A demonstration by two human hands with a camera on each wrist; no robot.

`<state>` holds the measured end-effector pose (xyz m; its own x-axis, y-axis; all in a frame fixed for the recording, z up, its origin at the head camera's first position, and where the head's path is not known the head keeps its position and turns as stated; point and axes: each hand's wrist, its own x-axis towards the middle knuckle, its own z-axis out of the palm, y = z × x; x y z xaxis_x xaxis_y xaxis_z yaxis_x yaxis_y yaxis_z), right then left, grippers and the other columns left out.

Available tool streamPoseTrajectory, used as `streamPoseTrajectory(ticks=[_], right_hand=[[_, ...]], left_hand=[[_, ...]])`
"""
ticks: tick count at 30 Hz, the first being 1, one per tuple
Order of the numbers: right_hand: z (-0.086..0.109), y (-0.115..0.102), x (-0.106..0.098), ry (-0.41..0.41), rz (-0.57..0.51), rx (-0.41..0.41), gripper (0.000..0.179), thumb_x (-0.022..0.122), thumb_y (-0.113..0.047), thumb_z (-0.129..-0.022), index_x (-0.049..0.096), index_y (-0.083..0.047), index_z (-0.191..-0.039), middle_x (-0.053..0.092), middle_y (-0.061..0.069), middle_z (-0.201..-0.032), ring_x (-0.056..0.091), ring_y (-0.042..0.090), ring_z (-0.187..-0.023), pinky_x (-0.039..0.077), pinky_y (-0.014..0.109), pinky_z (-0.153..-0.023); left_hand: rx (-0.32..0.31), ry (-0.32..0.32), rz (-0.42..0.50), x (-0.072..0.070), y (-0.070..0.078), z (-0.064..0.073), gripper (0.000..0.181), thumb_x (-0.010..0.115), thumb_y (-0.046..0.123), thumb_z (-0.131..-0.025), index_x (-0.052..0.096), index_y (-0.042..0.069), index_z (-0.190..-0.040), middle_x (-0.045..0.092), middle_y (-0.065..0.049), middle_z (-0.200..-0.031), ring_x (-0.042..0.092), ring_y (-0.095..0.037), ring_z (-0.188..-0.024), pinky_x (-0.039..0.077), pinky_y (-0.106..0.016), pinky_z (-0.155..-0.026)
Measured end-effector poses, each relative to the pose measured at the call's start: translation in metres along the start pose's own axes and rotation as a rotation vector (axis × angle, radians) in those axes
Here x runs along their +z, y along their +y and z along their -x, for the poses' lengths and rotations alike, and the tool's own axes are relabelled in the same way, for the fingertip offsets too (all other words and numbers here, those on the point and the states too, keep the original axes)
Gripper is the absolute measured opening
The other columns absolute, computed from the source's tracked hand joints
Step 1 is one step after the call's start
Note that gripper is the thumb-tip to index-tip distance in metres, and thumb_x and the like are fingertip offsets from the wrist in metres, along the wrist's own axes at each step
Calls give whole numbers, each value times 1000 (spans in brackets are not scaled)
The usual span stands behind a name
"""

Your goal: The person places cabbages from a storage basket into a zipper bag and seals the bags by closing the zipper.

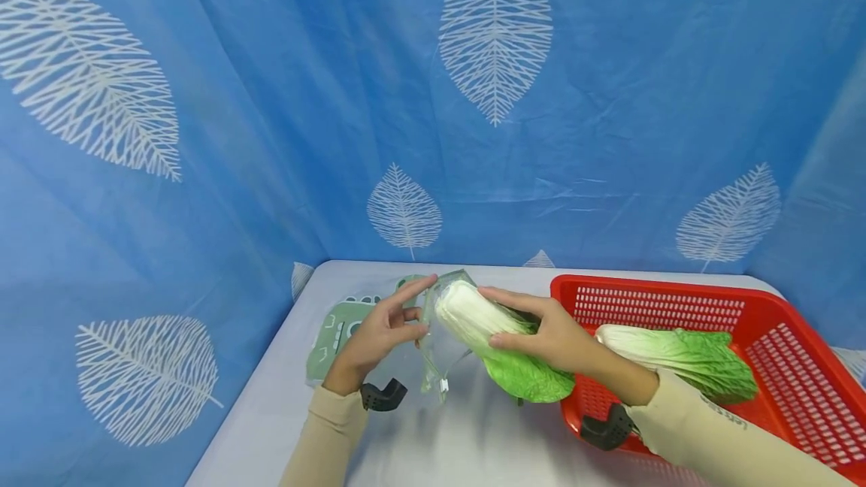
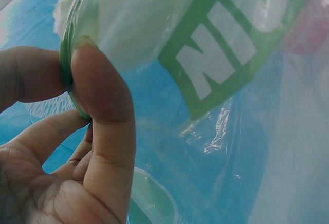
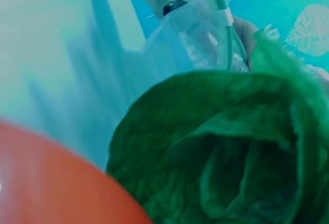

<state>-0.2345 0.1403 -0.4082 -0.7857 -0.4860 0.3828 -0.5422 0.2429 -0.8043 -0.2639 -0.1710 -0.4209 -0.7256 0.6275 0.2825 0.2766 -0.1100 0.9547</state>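
Observation:
My left hand [image 1: 382, 333] pinches the open edge of a clear zip bag [image 2: 205, 131] between thumb and finger. Green-and-white lettering shows on the bag in the left wrist view, and a white slider [image 1: 443, 385] hangs on its zip. In my right hand [image 1: 555, 333] is a napa cabbage [image 1: 473, 318], thumb on the near side and fingers over the top. Its white base points left into the bag's mouth, while the green leafy end [image 3: 205, 111] hangs outside, down to the right.
Another napa cabbage [image 1: 676, 355] lies in a red plastic basket [image 1: 666, 284] at the right. Flat bags with a green cartoon print [image 1: 331, 340] lie on the white table [image 1: 440, 457] to the left. Blue cloth with white leaf prints [image 1: 609, 134] hangs behind and at the sides.

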Motion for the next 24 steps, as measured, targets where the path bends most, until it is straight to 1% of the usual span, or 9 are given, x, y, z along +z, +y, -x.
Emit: streamPoseTrajectory(ticks=[6, 10, 13, 16, 18, 20, 24], right_hand=[[0, 7, 5, -19, 10, 15, 65, 82, -27, -90, 56, -31, -149, 54, -2, -150, 60, 20, -123, 55, 33, -91], [2, 10, 11, -50, 52, 30, 65, 82, -34, -89, 57, -33, -148, 55, -6, -148, 56, 20, -130, 54, 34, -95], [3, 12, 19, -98, 128, 7, 64, 80, -39, -89, 57, -29, -148, 56, -6, -147, 54, 21, -133, 52, 38, -100], [3, 14, 28, -159, 222, -22, 64, 79, -41, -90, 58, -23, -148, 57, -2, -146, 54, 22, -133, 51, 43, -103], [3, 14, 33, -193, 275, -16, 63, 78, -41, -90, 59, -22, -147, 58, -1, -145, 56, 22, -131, 51, 44, -102], [3, 14, 35, -219, 323, -8, 63, 78, -41, -91, 59, -19, -147, 60, 2, -143, 59, 23, -128, 52, 45, -101], [7, 11, 35, -267, 407, 13, 64, 76, -43, -92, 59, -16, -148, 61, 5, -141, 60, 25, -127, 52, 47, -100]], left_hand=[[11, -8, 1, 1, 0, -1, 71, 62, 0, -100, 32, 16, -162, 20, -7, -167, 59, -17, -89, 55, -29, -66], [25, -3, 1, 1, 1, 0, 71, 62, -1, -100, 31, 14, -162, 20, -8, -167, 59, -25, -93, 54, -30, -66], [22, -12, 8, 3, 2, 0, 71, 61, -2, -100, 31, 13, -162, 19, -10, -167, 59, -25, -92, 53, -30, -66], [4, -43, 6, 5, 3, -1, 71, 61, -2, -100, 30, 12, -162, 19, -11, -167, 60, -20, -91, 54, -29, -65], [-7, -64, 0, 7, 2, -2, 71, 60, -3, -100, 30, 12, -162, 19, -11, -166, 60, -17, -90, 54, -28, -64], [-12, -78, -3, 8, 0, -3, 71, 59, -5, -100, 30, 11, -162, 18, -11, -166, 60, -18, -90, 55, -28, -64], [-24, -81, -19, 10, -4, -4, 70, 59, -5, -100, 31, 13, -162, 18, -11, -166, 59, -20, -89, 56, -27, -65]])
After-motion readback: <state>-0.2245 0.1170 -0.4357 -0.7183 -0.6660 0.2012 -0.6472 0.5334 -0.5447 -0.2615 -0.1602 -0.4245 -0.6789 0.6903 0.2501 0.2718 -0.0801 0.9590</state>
